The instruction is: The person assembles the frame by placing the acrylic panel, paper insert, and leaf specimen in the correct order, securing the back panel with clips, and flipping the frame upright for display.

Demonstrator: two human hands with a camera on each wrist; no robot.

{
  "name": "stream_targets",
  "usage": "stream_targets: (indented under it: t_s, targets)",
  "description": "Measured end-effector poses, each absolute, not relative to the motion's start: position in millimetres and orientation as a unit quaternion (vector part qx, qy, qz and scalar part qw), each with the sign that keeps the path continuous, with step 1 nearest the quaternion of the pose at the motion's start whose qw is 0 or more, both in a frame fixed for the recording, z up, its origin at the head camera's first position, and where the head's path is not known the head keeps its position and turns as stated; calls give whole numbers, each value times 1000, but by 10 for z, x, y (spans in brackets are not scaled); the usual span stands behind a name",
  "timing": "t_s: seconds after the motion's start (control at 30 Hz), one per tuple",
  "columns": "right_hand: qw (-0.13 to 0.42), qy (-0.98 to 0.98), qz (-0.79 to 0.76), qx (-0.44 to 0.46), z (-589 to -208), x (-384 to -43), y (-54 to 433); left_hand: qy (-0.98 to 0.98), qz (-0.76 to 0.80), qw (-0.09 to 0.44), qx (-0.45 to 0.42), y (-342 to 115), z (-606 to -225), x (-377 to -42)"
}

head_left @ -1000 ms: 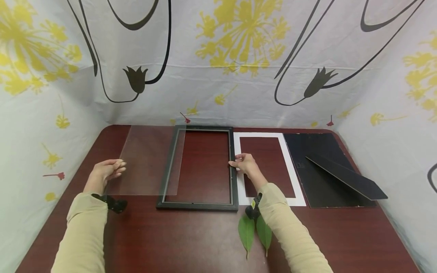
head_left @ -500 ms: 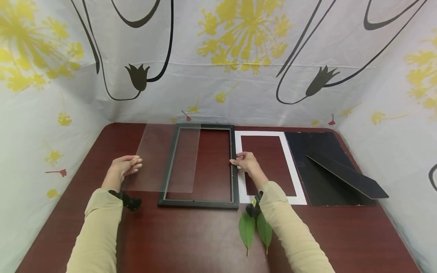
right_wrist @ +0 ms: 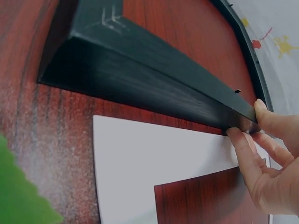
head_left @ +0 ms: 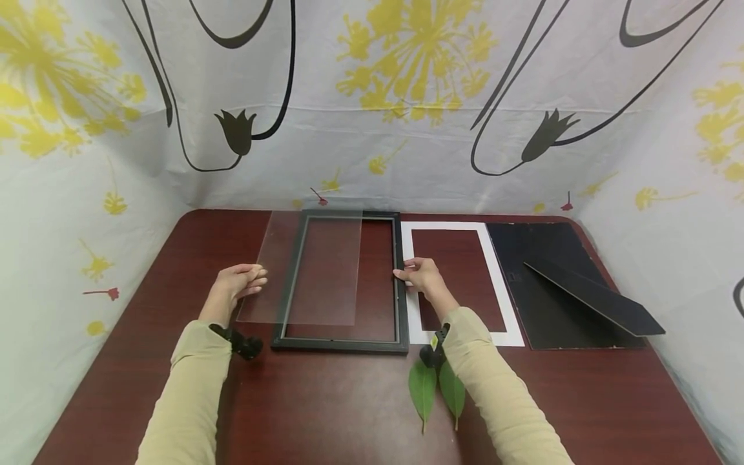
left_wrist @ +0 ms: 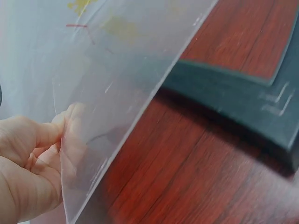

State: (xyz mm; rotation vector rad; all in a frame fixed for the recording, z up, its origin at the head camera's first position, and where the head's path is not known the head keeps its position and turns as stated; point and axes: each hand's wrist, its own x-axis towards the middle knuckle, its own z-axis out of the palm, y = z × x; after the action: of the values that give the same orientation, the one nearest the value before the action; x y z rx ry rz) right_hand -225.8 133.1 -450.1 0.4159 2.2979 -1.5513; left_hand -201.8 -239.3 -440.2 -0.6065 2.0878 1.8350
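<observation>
A clear, thin rectangular sheet [head_left: 314,271] hangs over the left part of the dark picture frame [head_left: 343,347]. My left hand [head_left: 235,287] pinches its left edge between thumb and fingers; the left wrist view shows the clear sheet [left_wrist: 121,93] tilted above the tabletop. On the other side, my right hand [head_left: 423,278] grips the picture frame's right bar, thumb on top and fingers along the outer side. In the right wrist view those fingers [right_wrist: 247,158] overlap the white mat board [right_wrist: 126,149]. The picture frame lies flat with the tabletop showing through its opening.
Right of the picture frame lies a white mat board [head_left: 514,338] with a cut-out window. Beside it is a black backing board [head_left: 558,323] with its easel leg [head_left: 599,300] raised. Two green leaves [head_left: 422,387] lie in front. A patterned curtain [head_left: 372,155] borders the table [head_left: 302,413].
My left hand has moved right, carrying the clear sheet from the picture frame's left side further over its opening. My right hand stays on the frame's right bar.
</observation>
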Motion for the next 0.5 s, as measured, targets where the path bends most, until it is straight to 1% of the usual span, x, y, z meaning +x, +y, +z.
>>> stream_targets:
  t_s: [0.2,0.5]
  targets:
    - [181,789,-572,131,-4521,-2258,1349,728,639,157,-194,-2290,-4379,-1999]
    - [192,785,-573,134,-4519,-2263,1362,720,651,154,-183,-2111,-4389,-1993]
